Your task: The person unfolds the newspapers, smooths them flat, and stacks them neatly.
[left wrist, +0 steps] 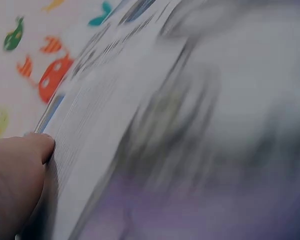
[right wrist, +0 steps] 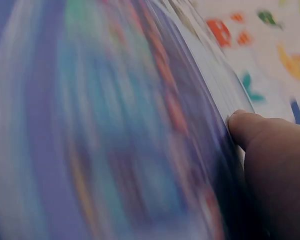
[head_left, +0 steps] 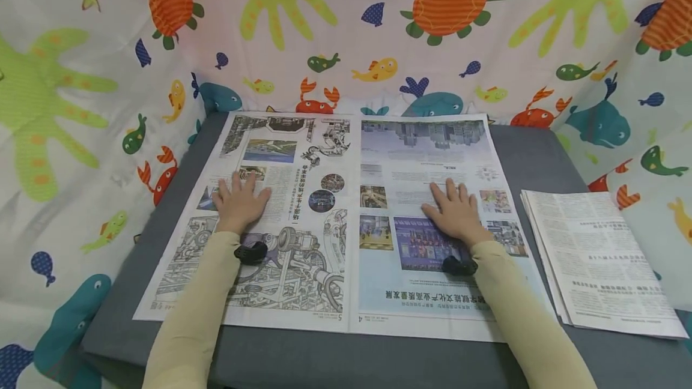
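Observation:
An unfolded newspaper [head_left: 354, 281] lies spread on the grey table, its centre fold running between my two hands. On its left page my left hand [head_left: 239, 204] rests with the fingers straight and spread, near small photos above a large machine drawing. My right hand [head_left: 453, 210] rests the same way on the right page, just over a purple photo. In the left wrist view the left thumb [left wrist: 40, 150] shows at the paper; most of that view is blurred print. The right thumb [right wrist: 245, 127] shows likewise in the right wrist view, the other fingers out of sight.
To the right, a folded stack of newspapers [head_left: 605, 263] reaches the table's right edge. The grey table [head_left: 303, 359] shows around the spread sheet. A curtain [head_left: 346, 35] printed with sea animals hangs behind and along both sides. Each wrist carries a small black camera [head_left: 251, 253].

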`<state>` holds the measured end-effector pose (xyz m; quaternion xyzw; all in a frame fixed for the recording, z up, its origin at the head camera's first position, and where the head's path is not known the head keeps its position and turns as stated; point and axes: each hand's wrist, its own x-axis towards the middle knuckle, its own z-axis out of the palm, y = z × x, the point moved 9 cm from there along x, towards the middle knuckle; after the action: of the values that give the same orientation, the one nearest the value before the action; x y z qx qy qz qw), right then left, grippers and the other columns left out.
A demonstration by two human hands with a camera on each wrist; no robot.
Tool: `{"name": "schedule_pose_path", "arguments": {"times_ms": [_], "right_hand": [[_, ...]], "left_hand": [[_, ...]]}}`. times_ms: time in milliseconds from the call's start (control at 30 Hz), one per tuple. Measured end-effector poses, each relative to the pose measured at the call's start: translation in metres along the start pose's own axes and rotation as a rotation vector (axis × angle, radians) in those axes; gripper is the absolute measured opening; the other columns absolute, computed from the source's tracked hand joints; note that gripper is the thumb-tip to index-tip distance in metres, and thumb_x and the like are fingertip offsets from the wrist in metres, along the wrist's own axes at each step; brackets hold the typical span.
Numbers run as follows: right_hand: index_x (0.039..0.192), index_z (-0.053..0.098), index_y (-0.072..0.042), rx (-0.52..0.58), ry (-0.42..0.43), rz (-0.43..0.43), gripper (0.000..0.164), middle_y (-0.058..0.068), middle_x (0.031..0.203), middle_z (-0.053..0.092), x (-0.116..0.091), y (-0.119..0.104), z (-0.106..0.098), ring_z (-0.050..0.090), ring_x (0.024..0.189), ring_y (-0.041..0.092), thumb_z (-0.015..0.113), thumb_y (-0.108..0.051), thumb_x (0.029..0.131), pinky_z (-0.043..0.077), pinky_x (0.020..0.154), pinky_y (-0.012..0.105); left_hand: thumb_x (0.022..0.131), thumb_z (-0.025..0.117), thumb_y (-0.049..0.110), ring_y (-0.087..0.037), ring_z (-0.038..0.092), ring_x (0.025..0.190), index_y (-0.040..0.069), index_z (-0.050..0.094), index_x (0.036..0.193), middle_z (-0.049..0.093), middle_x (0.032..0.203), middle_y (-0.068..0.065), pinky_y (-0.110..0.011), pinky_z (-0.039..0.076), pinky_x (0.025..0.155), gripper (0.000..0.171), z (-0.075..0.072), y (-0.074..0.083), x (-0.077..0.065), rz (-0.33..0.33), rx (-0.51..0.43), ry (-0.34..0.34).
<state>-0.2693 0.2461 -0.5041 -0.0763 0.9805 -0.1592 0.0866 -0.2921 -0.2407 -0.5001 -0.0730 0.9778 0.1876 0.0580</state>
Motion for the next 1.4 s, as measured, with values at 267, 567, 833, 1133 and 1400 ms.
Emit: {"name": "schedule_pose_path", "arguments": {"times_ms": [267, 567, 833, 1133, 1400], "right_hand": [[0.164, 0.014, -0.007, 0.025, 0.041, 0.096, 0.083, 0.034, 0.167, -0.006, -0.019, 0.054, -0.017, -0.012, 0.151, 0.060, 0.035, -0.061, 0.104, -0.009, 0.119, 0.073], [0.164, 0.015, -0.006, 0.021, 0.044, 0.102, 0.082, 0.035, 0.167, -0.005, -0.022, 0.057, -0.016, -0.012, 0.151, 0.060, 0.036, -0.058, 0.104, -0.008, 0.119, 0.074], [0.160, 0.023, 0.001, 0.015, 0.075, 0.026, 0.080, 0.039, 0.163, 0.012, -0.026, 0.052, -0.029, 0.008, 0.149, 0.064, 0.046, -0.051, 0.103, 0.007, 0.117, 0.077], [0.151, 0.040, 0.005, -0.006, 0.285, 0.063, 0.064, 0.043, 0.153, 0.031, -0.065, 0.096, -0.074, 0.024, 0.141, 0.067, 0.053, -0.035, 0.102, 0.016, 0.110, 0.081], [0.159, 0.018, 0.005, 0.022, 0.193, 0.445, 0.070, 0.046, 0.154, 0.017, -0.139, 0.203, -0.108, 0.019, 0.140, 0.067, 0.046, -0.025, 0.102, 0.021, 0.107, 0.082]], "left_hand": [[0.105, 0.033, 0.060, -0.057, -0.023, 0.150, 0.014, 0.005, 0.166, -0.016, 0.168, -0.028, -0.077, -0.012, 0.116, 0.081, -0.017, -0.036, -0.004, -0.061, -0.005, 0.012], [0.105, 0.033, 0.057, -0.058, -0.023, 0.150, 0.012, 0.005, 0.166, -0.016, 0.168, -0.029, -0.077, -0.013, 0.115, 0.080, -0.017, -0.031, -0.007, -0.056, -0.004, 0.014], [0.105, 0.031, 0.058, -0.058, -0.024, 0.150, 0.012, 0.004, 0.165, -0.017, 0.167, -0.029, -0.077, -0.013, 0.115, 0.080, -0.016, -0.029, -0.007, -0.057, 0.006, 0.015], [0.105, 0.030, 0.058, -0.057, -0.025, 0.150, 0.012, 0.003, 0.165, -0.018, 0.167, -0.029, -0.076, -0.013, 0.115, 0.081, -0.013, -0.033, -0.008, -0.061, 0.002, 0.022], [0.105, 0.029, 0.059, -0.058, -0.024, 0.150, 0.013, 0.002, 0.166, -0.017, 0.167, -0.029, -0.076, -0.014, 0.115, 0.081, -0.012, -0.033, -0.007, -0.042, 0.008, 0.026]]}}
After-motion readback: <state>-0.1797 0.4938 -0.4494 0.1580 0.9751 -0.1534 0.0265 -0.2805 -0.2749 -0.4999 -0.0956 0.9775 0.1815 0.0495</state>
